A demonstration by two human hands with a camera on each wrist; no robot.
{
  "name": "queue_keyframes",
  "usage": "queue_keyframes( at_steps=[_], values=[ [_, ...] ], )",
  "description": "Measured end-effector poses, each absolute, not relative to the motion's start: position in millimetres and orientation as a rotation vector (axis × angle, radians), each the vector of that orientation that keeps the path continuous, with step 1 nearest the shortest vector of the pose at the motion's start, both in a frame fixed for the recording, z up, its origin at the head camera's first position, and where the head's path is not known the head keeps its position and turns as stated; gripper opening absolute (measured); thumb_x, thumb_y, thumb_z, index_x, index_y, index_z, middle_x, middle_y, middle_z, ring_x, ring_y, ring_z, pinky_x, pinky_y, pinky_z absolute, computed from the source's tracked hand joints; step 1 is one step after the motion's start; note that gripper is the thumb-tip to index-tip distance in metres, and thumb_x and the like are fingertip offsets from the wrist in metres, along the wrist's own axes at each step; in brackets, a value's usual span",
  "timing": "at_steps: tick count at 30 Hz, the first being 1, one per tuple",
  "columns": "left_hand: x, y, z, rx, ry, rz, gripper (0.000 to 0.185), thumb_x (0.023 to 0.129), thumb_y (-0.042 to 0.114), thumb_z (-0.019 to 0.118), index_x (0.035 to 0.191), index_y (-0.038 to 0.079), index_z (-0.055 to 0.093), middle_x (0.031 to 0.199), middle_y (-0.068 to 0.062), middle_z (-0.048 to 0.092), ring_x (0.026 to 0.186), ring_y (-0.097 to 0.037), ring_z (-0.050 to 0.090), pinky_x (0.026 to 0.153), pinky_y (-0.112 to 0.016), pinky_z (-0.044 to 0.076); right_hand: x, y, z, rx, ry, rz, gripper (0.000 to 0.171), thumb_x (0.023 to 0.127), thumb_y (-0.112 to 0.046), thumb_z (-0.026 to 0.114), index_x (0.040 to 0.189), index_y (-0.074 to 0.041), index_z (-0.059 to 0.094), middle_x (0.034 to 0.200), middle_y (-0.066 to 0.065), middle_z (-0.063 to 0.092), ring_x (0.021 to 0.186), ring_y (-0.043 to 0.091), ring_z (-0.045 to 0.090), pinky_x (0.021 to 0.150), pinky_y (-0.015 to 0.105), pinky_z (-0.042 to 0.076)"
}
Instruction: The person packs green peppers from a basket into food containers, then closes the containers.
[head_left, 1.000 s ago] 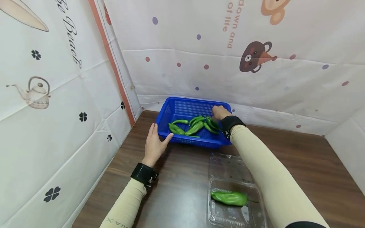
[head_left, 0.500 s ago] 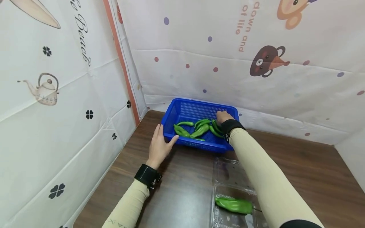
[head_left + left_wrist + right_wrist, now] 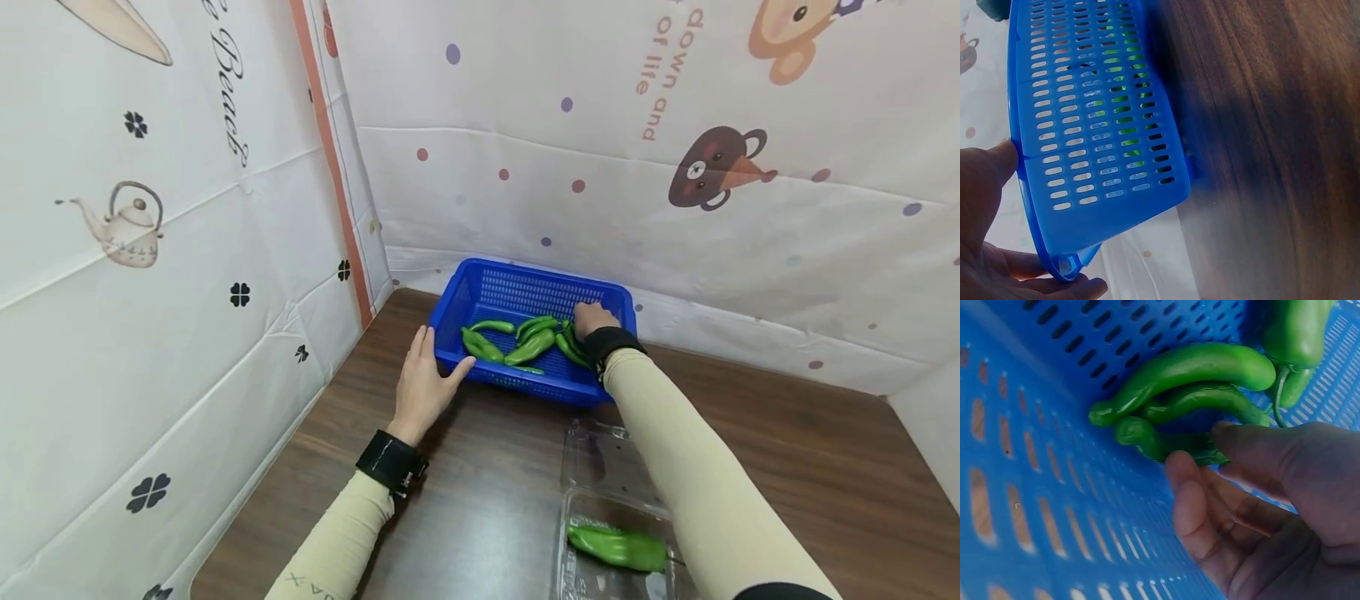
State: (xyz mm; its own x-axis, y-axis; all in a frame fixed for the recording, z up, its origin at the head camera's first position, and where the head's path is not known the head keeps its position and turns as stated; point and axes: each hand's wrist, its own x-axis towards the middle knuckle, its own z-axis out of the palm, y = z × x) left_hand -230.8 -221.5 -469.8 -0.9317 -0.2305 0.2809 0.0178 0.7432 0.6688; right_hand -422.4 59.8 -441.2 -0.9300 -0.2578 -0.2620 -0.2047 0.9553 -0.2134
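Note:
A blue perforated basket (image 3: 551, 387) holds several green chili peppers (image 3: 531, 346). My left hand (image 3: 423, 387) spans its near left corner, fingers straight along one side and the thumb against the front rim. In the left wrist view, that thumb (image 3: 1002, 156) touches the rim. Inside the right end, my right hand (image 3: 594, 319) reaches down; in the right wrist view its thumb and forefinger pinch a slim green chili pepper (image 3: 1157, 442). Two other curved chili peppers (image 3: 1197, 365) lie beside it. The held pepper's far end is hidden by the fingers.
Nearer on the brown table (image 3: 480, 517) lies a clear plastic clamshell box (image 3: 564, 542), lid (image 3: 600, 454) folded back. One large green pepper (image 3: 618, 547) rests in it. My right forearm covers part of the box. White printed sheeting (image 3: 487, 208) stands behind and at left.
The view has shifted, so the basket and box appear farther right and slightly lower. My right hand sits a little deeper among the peppers at the basket's right end. The left hand stays at the corner.

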Motion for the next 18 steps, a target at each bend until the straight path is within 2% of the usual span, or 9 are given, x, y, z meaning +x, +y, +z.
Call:
queue_keyframes(
  at_steps=[2, 7, 10, 13, 15, 18],
  values=[
    [-231.0, -221.3, -469.9, 0.162, -2.596, -1.003, 0.096, 0.093, 0.059, 0.069, 0.157, -0.004, 0.034, 0.163, -0.024, 0.032, 0.147, -0.04, 0.038, 0.115, -0.056, 0.038, -423.4, 60.4, -443.3, -0.352, 2.826, -0.261, 0.021, 0.101, 0.003, 0.046, 0.114, 0.002, 0.063, 0.129, 0.036, 0.057, 0.092, 0.039, 0.06, 0.07, 0.048, 0.046],
    [-230.7, -220.8, -469.9, 0.162, -2.598, -1.009, 0.096, 0.094, 0.06, 0.067, 0.158, -0.003, 0.033, 0.163, -0.023, 0.032, 0.147, -0.04, 0.038, 0.115, -0.057, 0.039, -421.2, 59.2, -442.2, -0.375, 2.818, -0.259, 0.021, 0.101, 0.001, 0.049, 0.116, 0.003, 0.063, 0.124, 0.034, 0.06, 0.091, 0.038, 0.06, 0.07, 0.048, 0.047],
    [-231.0, -220.7, -469.1, 0.166, -2.596, -1.006, 0.095, 0.094, 0.06, 0.066, 0.158, -0.002, 0.033, 0.163, -0.023, 0.031, 0.147, -0.039, 0.038, 0.115, -0.056, 0.038, -420.1, 57.1, -440.1, -0.39, 2.811, -0.26, 0.029, 0.101, -0.001, 0.05, 0.127, 0.005, 0.06, 0.129, 0.034, 0.059, 0.099, 0.042, 0.062, 0.074, 0.051, 0.05],
    [-231.2, -220.6, -469.2, 0.171, -2.601, -1.004, 0.096, 0.094, 0.06, 0.066, 0.158, -0.002, 0.033, 0.163, -0.022, 0.031, 0.147, -0.039, 0.038, 0.116, -0.056, 0.038, -420.0, 56.6, -439.9, -0.387, 2.793, -0.263, 0.043, 0.101, -0.003, 0.049, 0.143, 0.007, 0.049, 0.14, 0.037, 0.052, 0.115, 0.05, 0.059, 0.085, 0.057, 0.052],
    [-231.2, -220.7, -469.4, 0.171, -2.606, -1.007, 0.096, 0.094, 0.06, 0.067, 0.158, -0.003, 0.033, 0.163, -0.023, 0.031, 0.147, -0.039, 0.037, 0.116, -0.056, 0.037, -420.0, 57.1, -440.5, -0.383, 2.773, -0.267, 0.049, 0.101, -0.006, 0.051, 0.148, 0.008, 0.043, 0.143, 0.038, 0.049, 0.12, 0.052, 0.057, 0.09, 0.059, 0.051],
    [-231.7, -221.0, -469.9, 0.168, -2.602, -1.018, 0.095, 0.094, 0.058, 0.068, 0.158, -0.003, 0.033, 0.163, -0.023, 0.031, 0.148, -0.039, 0.037, 0.116, -0.057, 0.037, -418.6, 56.6, -439.5, -0.38, 2.737, -0.277, 0.039, 0.101, -0.012, 0.053, 0.135, 0.008, 0.052, 0.128, 0.034, 0.058, 0.106, 0.044, 0.062, 0.085, 0.053, 0.052]
  ],
)
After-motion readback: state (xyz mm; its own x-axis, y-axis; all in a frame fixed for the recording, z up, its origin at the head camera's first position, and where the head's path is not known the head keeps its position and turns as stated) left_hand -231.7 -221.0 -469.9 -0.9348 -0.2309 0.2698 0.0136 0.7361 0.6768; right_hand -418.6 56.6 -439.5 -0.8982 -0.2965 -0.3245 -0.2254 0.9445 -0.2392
